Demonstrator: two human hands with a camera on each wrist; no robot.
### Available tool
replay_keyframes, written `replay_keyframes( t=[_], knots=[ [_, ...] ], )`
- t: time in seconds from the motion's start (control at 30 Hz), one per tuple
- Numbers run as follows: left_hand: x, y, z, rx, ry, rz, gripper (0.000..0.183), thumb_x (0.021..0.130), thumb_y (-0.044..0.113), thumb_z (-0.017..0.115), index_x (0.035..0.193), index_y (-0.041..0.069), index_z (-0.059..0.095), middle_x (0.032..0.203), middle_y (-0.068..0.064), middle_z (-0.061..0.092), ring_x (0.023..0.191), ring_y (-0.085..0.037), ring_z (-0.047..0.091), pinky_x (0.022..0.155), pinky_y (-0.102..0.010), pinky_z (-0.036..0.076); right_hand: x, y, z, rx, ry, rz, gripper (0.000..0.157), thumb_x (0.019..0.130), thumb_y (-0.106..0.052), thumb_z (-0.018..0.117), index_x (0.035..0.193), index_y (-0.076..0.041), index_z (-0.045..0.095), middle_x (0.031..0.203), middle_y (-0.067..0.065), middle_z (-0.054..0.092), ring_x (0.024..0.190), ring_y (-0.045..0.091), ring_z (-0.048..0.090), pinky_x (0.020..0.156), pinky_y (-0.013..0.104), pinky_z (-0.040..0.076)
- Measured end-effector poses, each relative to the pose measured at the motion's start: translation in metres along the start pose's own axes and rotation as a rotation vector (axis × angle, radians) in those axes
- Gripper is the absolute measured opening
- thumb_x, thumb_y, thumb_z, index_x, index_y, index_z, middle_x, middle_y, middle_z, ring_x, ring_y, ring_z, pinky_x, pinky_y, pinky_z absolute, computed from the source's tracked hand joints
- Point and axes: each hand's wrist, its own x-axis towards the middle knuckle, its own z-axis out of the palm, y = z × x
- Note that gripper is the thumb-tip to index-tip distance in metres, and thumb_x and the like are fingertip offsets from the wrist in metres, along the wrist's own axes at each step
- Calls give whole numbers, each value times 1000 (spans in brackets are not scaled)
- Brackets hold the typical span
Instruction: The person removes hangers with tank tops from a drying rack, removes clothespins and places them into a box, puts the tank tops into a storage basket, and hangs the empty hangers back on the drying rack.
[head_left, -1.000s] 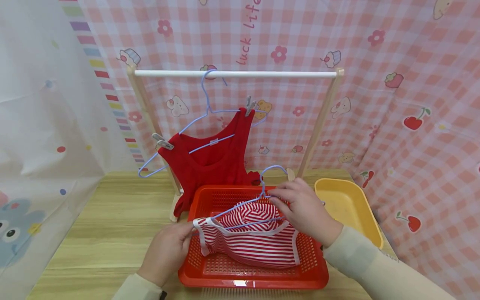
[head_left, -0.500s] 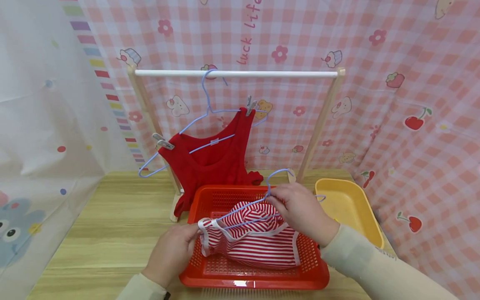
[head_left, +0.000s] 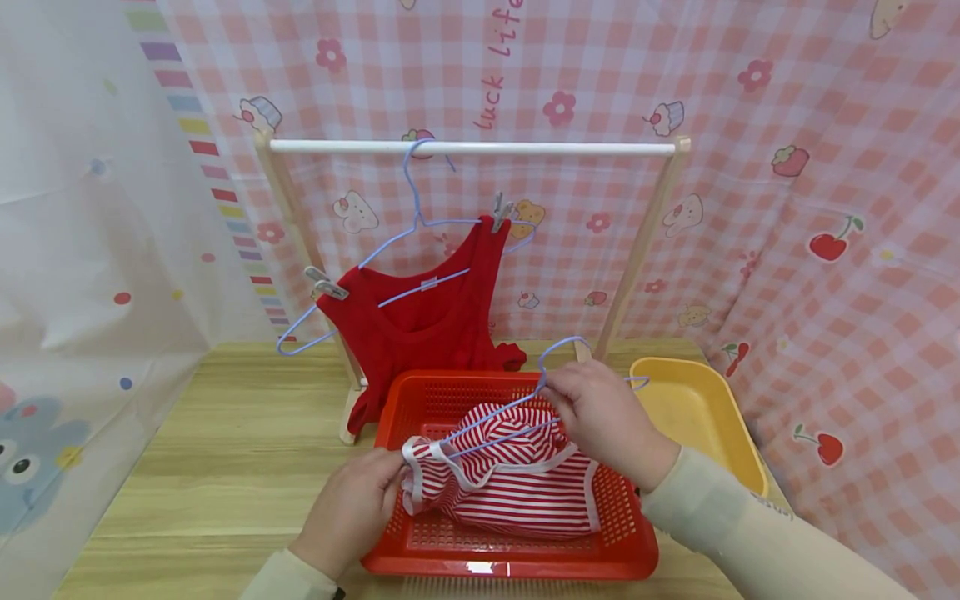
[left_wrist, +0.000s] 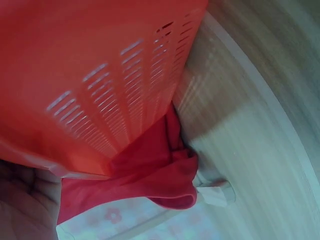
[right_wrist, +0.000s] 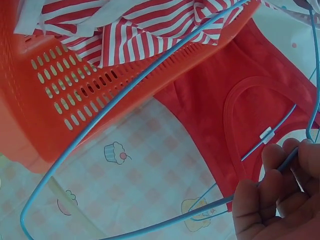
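My right hand (head_left: 603, 417) grips a blue wire hanger (head_left: 495, 412) just beside the base of its hook; in the right wrist view the fingers (right_wrist: 270, 192) curl round the wire. The hanger's left arm runs into the left strap of a red-and-white striped top (head_left: 525, 500), while its right end sticks out free. With thumb and fingers my left hand (head_left: 352, 504) pinches that strap at its white edge. Most of the top lies crumpled in a red slotted basket (head_left: 450, 560). The left wrist view mainly catches the basket's outer wall (left_wrist: 110, 75).
Behind the basket, a red tank top (head_left: 420, 333) hangs on another blue hanger from a white rail (head_left: 540, 148) with wooden legs. Two grey clothespins (head_left: 326, 283) clamp its straps. A yellow tray (head_left: 697, 417) stands at the right on the wooden table (head_left: 187, 467).
The held hanger has shifted slightly right and its hook has turned rightward. My left hand has moved a little right, drawing the striped strap inward and bunching it.
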Motion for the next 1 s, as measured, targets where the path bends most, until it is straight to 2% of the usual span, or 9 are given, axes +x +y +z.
replay_keyframes(
  t=[0.13,0.33,0.5,0.63,0.77,0.87,1.0],
  knots=[
    [0,1,0,-20,-20,-18,13,93,7,77,103,16,75,96,3,74,91,-17,70,88,-41,59,0,1,0,-5,2,-1,11,97,-16,75,86,-17,72,86,-3,75,81,20,65,76,40,52],
    [-1,-1,2,-40,-49,-40,9,94,9,76,99,17,74,99,5,70,92,-14,67,90,-40,60,0,2,-2,-6,-1,30,6,97,-16,75,94,-13,78,96,2,80,93,25,71,86,45,57],
    [-2,-2,4,-46,-35,-28,9,95,11,76,101,17,73,100,6,70,93,-13,67,90,-40,60,0,3,-4,-14,-6,47,5,97,-16,74,95,-13,78,98,2,80,93,26,71,86,45,57],
    [-3,-3,3,-77,-21,-49,18,98,10,71,116,12,74,108,1,74,102,-19,72,94,-43,60,-1,5,-5,-26,3,49,4,98,-14,74,96,-13,78,98,2,80,92,26,70,84,45,56],
    [-3,-2,2,-152,-33,-99,33,102,9,64,135,8,67,121,-5,75,113,-25,74,100,-48,58,-1,6,-6,-30,7,51,4,97,-14,74,96,-13,78,97,3,80,91,26,70,84,46,57],
    [-3,-3,1,-205,-41,-125,41,103,10,60,144,9,59,126,-3,74,115,-23,73,101,-49,57,-2,7,-6,-31,8,51,5,98,-14,74,97,-12,78,97,3,80,91,26,70,84,46,57],
    [-3,-3,1,-223,-45,-94,43,103,15,64,146,14,59,125,1,74,113,-18,72,101,-48,58,-2,6,-6,-37,10,54,5,98,-14,73,98,-12,78,96,4,80,90,27,69,83,46,57]
  ],
)
